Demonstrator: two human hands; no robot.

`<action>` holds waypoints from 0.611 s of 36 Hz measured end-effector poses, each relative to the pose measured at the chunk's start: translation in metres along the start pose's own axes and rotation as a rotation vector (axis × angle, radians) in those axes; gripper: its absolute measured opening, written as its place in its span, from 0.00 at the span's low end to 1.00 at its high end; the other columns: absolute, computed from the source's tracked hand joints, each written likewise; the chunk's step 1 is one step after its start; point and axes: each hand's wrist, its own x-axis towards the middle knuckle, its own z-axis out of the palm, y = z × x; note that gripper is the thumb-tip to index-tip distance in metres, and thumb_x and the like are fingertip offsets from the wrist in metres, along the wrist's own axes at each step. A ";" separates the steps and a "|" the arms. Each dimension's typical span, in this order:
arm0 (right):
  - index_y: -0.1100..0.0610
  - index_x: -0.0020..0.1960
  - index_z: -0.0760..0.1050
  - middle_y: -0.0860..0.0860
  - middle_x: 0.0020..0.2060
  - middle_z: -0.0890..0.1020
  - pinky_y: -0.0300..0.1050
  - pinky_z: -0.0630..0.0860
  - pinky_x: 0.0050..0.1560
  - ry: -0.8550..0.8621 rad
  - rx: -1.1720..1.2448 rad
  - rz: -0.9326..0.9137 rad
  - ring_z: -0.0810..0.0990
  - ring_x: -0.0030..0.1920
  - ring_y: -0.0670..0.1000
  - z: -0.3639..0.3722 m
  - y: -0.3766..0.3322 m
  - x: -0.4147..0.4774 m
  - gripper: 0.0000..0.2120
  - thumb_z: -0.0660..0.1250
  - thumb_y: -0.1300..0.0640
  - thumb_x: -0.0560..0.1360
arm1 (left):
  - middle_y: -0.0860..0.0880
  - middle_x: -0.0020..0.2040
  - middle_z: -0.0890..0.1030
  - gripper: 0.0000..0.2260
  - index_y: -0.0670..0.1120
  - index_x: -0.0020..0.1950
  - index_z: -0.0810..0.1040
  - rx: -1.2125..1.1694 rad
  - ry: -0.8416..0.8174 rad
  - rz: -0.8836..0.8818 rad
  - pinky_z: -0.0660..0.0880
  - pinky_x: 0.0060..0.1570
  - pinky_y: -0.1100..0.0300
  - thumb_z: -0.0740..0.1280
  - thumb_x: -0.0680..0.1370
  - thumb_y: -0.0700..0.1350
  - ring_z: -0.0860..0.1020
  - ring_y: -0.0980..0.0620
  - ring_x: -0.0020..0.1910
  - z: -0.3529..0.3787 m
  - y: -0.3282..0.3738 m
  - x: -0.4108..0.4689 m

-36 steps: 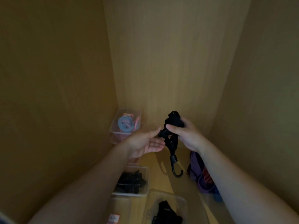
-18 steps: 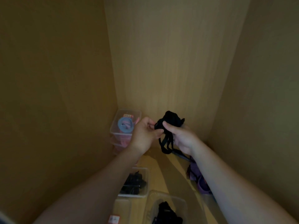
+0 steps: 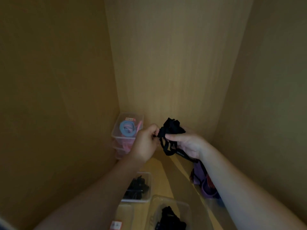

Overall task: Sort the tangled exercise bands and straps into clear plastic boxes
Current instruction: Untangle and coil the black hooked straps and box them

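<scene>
A single wide-angle camera, worn on the person's head, is looking forward and down into the back corner of a wooden cupboard (image 3: 174,63) (its walls are bowing outward toward the frame edges). It is sitting close over both forearms (image 3: 99,188), which are stretching in from the bottom edge, framing the left hand (image 3: 145,145) and right hand (image 3: 188,144) on a black strap bundle (image 3: 171,128) just below centre.

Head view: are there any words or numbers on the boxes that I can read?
No text here can be read.
Back sticker on the back corner box: red and white, too blurred to read.
Near sticker on the nearest clear box at the bottom edge: white with red marks, too blurred to read.
No other writing shows.
</scene>
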 end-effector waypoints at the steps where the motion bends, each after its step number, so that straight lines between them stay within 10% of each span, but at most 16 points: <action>1: 0.58 0.63 0.75 0.57 0.55 0.83 0.43 0.79 0.47 -0.009 0.025 -0.012 0.82 0.49 0.53 0.001 -0.001 -0.001 0.29 0.76 0.53 0.63 | 0.40 0.34 0.74 0.17 0.50 0.37 0.65 0.017 0.010 0.026 0.75 0.36 0.42 0.62 0.69 0.27 0.76 0.39 0.36 0.000 -0.001 0.000; 6: 0.61 0.60 0.76 0.57 0.46 0.83 0.41 0.74 0.36 0.081 0.091 -0.095 0.78 0.37 0.50 0.002 -0.007 -0.006 0.23 0.75 0.59 0.67 | 0.47 0.38 0.78 0.10 0.46 0.41 0.72 -0.159 -0.032 -0.094 0.76 0.43 0.58 0.67 0.75 0.32 0.80 0.50 0.41 -0.001 0.008 -0.002; 13: 0.56 0.55 0.77 0.59 0.52 0.82 0.54 0.73 0.54 0.014 0.061 -0.113 0.77 0.49 0.57 0.000 -0.009 -0.014 0.18 0.74 0.65 0.67 | 0.46 0.39 0.79 0.07 0.56 0.44 0.70 -0.488 -0.212 -0.493 0.74 0.40 0.52 0.61 0.81 0.55 0.74 0.48 0.32 -0.011 0.034 0.003; 22: 0.58 0.62 0.75 0.55 0.54 0.83 0.43 0.79 0.47 -0.023 0.002 -0.072 0.83 0.52 0.52 -0.001 -0.006 -0.014 0.23 0.73 0.67 0.69 | 0.48 0.35 0.80 0.08 0.43 0.44 0.76 -0.661 -0.192 -0.549 0.75 0.33 0.65 0.67 0.78 0.47 0.76 0.57 0.29 -0.009 0.025 0.007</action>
